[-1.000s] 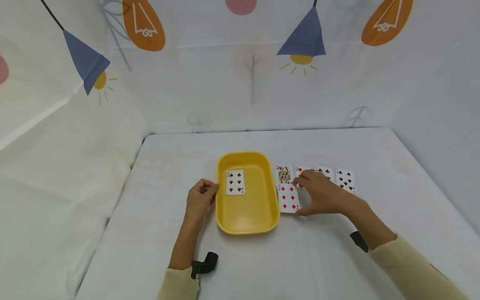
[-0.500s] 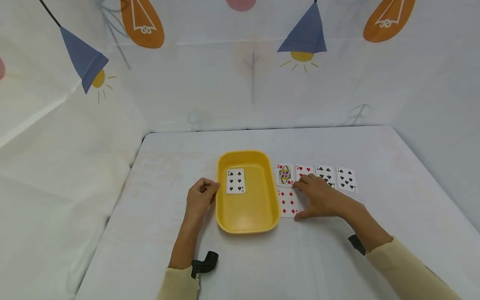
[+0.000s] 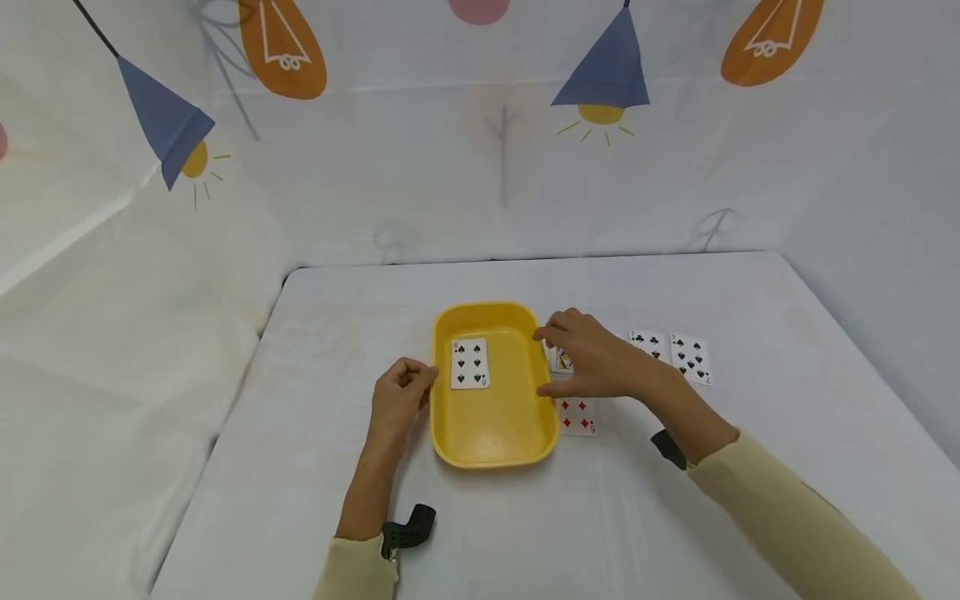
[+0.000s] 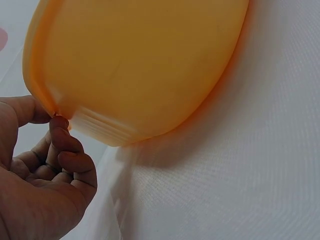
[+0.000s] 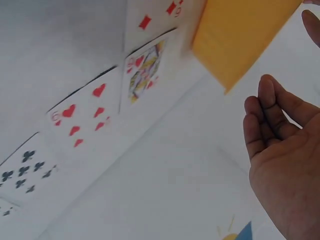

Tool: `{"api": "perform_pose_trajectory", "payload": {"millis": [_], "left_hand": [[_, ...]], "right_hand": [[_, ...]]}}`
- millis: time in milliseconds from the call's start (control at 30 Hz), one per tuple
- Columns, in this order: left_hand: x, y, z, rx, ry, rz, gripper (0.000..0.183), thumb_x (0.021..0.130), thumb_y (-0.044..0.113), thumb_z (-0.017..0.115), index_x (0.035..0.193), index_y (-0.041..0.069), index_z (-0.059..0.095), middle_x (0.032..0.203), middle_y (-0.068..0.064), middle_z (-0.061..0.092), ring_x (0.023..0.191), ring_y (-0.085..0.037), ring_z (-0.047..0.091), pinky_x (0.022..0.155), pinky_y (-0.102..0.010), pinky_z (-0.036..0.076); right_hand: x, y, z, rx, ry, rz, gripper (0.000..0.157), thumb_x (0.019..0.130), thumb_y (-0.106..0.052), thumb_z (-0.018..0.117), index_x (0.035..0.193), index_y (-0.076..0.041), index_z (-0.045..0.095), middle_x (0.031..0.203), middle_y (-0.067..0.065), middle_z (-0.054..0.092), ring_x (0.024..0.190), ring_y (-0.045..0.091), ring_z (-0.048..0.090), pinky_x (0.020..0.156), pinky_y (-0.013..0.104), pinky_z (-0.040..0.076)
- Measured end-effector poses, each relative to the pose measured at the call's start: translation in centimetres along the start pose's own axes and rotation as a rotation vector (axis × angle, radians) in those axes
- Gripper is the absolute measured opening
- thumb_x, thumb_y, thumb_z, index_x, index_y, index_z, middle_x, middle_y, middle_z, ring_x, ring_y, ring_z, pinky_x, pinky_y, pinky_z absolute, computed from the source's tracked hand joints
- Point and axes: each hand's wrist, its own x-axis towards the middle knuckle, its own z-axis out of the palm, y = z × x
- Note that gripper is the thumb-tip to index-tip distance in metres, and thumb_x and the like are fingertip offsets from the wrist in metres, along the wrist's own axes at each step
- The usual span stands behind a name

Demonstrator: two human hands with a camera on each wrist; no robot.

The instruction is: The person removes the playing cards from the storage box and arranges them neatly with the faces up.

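Observation:
My left hand (image 3: 397,400) pinches the left rim of a yellow tray (image 3: 495,433) between thumb and forefinger; the left wrist view shows this grip close up. A six of spades playing card (image 3: 470,363) lies face up inside the tray. Over the tray's right rim hovers my right hand (image 3: 592,358), thumb and fingers spread, nothing between them in the right wrist view (image 5: 285,145). Beneath it, a queen of hearts (image 5: 145,75) is partly covered in the head view. A six of diamonds (image 3: 577,421) lies just below the queen, beside the tray.
Right of the queen, the face-up row continues with a six of hearts (image 5: 82,112), hidden by my right hand in the head view, a seven of clubs (image 3: 649,343) and a seven of spades (image 3: 691,358). A white cloth covers the table (image 3: 337,333); patterned fabric hangs behind.
The six of diamonds has slid slightly down, uncovering more of the queen. My right hand has then left it, moving up and left to the tray's right rim. My left hand stays put.

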Motion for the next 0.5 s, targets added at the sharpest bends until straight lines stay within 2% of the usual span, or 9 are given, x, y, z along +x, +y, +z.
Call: {"api": "perform_pose_trajectory", "payload": {"millis": [100,233,367,500], "left_hand": [[0.0,-0.1,-0.1,-0.007,0.001,-0.003,0.018,0.092,0.022,0.072,0.095,0.006,0.064,0.08,-0.006,0.059,0.072,-0.018,0.053,0.066,-0.029,0.048],[0.0,0.0,-0.1,-0.002,-0.009,-0.012,0.019,0.092,0.023,0.071,0.096,0.006,0.064,0.081,-0.006,0.058,0.074,-0.019,0.053,0.068,-0.03,0.048],[0.0,-0.1,-0.1,0.005,-0.013,-0.014,0.018,0.092,0.022,0.071,0.097,0.006,0.064,0.081,-0.006,0.058,0.075,-0.019,0.054,0.07,-0.031,0.049],[-0.1,0.1,-0.1,0.0,-0.005,-0.007,0.017,0.092,0.022,0.072,0.096,0.006,0.064,0.081,-0.007,0.058,0.075,-0.019,0.054,0.07,-0.031,0.049]], "right_hand": [[2.4,-1.3,0.3,-0.027,-0.038,-0.043,0.071,0.078,-0.047,0.083,0.13,-0.004,0.06,0.118,0.008,0.056,0.105,0.022,0.046,0.092,0.041,0.042],[5.1,-2.1,1.3,-0.075,-0.104,-0.046,0.073,0.079,-0.048,0.081,0.132,-0.003,0.06,0.12,0.008,0.055,0.109,0.022,0.046,0.098,0.04,0.04],[7.2,-2.4,2.5,-0.136,-0.154,-0.052,0.077,0.079,-0.052,0.08,0.133,-0.002,0.059,0.122,0.01,0.054,0.115,0.026,0.045,0.105,0.041,0.036],[8.9,-2.7,3.5,-0.182,-0.185,-0.038,0.08,0.077,-0.056,0.08,0.133,-0.003,0.059,0.122,0.01,0.052,0.114,0.027,0.045,0.105,0.039,0.037]]}}
